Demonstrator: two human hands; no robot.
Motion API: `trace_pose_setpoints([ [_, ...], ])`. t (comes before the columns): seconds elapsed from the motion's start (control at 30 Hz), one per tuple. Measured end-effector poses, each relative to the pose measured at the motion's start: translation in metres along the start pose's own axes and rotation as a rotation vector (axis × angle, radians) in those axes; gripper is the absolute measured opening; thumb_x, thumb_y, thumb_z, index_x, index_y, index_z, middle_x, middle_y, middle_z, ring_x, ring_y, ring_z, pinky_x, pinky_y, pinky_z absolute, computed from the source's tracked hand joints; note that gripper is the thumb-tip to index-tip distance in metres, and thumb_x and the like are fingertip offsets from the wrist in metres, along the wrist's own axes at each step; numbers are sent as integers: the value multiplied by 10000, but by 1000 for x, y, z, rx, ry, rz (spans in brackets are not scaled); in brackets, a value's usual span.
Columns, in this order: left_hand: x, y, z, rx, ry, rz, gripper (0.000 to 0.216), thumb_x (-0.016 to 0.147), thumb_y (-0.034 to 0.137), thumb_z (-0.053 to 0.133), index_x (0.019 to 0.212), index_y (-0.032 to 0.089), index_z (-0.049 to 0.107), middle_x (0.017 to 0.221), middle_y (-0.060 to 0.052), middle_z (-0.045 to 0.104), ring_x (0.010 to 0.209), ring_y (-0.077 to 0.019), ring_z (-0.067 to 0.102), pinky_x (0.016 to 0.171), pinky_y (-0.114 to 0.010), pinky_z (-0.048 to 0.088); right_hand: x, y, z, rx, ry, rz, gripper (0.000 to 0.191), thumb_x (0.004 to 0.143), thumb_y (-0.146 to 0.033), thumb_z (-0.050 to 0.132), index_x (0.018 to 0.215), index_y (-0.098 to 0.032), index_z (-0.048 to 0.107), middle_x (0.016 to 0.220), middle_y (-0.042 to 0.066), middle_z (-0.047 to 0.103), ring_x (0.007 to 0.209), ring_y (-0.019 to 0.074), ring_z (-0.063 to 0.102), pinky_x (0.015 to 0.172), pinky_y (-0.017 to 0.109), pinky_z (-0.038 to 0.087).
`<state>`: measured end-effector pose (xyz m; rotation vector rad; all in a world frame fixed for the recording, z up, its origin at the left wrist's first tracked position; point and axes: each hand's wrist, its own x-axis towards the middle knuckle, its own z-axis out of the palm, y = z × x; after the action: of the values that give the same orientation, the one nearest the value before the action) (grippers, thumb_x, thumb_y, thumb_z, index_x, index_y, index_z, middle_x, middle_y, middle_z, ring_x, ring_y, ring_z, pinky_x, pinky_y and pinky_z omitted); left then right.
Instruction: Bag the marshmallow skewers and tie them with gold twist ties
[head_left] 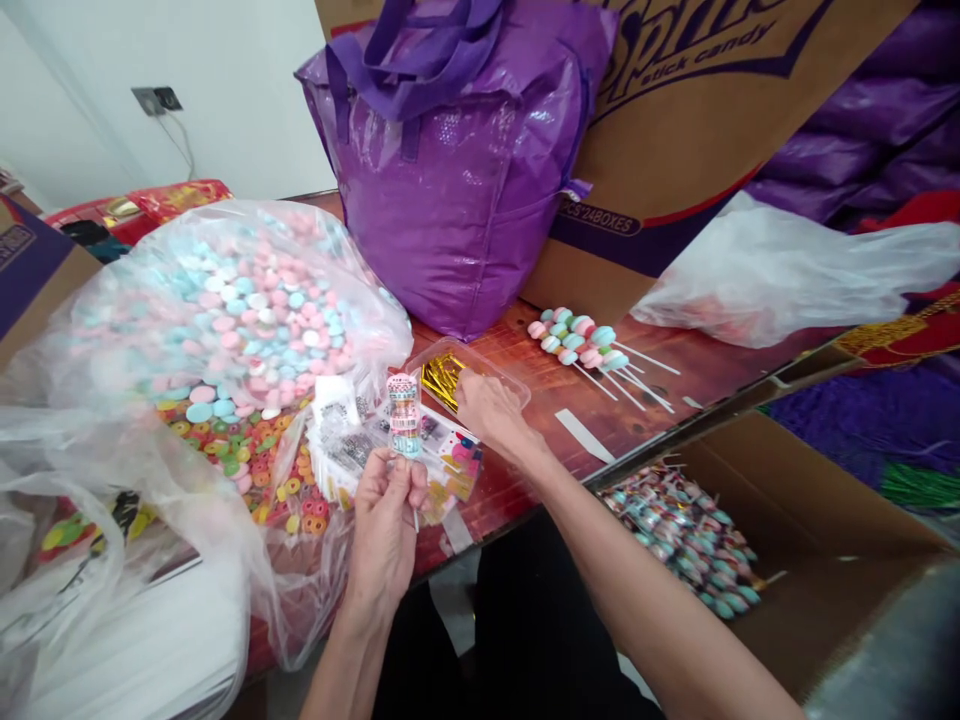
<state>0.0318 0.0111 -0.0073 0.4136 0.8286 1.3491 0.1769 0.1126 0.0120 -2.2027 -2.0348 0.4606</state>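
My left hand (386,525) is closed round the stick of a wrapped candy stick (404,415) and holds it upright above a pile of printed wrappers (450,470). My right hand (487,408) reaches into a clear plastic tray (510,385) of gold twist ties (441,380), its fingers curled down among them. What those fingers pinch is hidden. A row of unwrapped candy sticks (577,340) lies on the red-brown table (675,385) to the right of the tray.
A big clear bag of pink, blue and white candies (225,320) fills the left. A purple tote bag (457,170) and a printed carton (697,120) stand behind. An open carton with wrapped candy sticks (682,535) sits at lower right. A crumpled clear bag (780,270) lies at right.
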Motion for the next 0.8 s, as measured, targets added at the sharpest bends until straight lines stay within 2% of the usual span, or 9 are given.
trace_pose_setpoints([
  [0.1,2,2,1,-10,12,-35,425,674,322,876,872,210,518,669,41,592,504,-49,403,472,-149,316,-7,1,-5,5,8,2,304,960,-140,395,1193,-92,586,1010,210,739,960,331,708,762,357,452],
  [0.27,5,0,7,-18,63,-45,445,629,308,892,854,181,530,669,39,598,465,-12,317,443,-131,220,-12,7,-11,32,57,-1,268,979,-130,368,1152,-93,569,998,191,738,959,315,695,800,357,418],
  [0.47,7,-7,12,69,119,22,405,653,335,840,872,180,536,665,37,602,472,-22,310,452,-148,239,-14,19,-6,79,120,-32,244,967,-106,395,1102,-114,599,978,151,744,910,266,682,750,313,381],
  [0.63,6,-10,14,90,126,55,368,681,295,787,895,218,498,656,54,599,476,-32,321,475,-155,250,-12,22,-6,105,160,-75,278,950,-104,439,1136,-156,639,1105,107,738,981,220,665,765,281,377],
  [0.8,8,-10,14,67,135,53,352,669,245,775,879,225,493,662,52,602,477,-33,327,483,-158,248,-7,18,-4,67,132,-73,242,920,-146,500,948,-189,736,932,86,761,899,230,671,706,294,362],
])
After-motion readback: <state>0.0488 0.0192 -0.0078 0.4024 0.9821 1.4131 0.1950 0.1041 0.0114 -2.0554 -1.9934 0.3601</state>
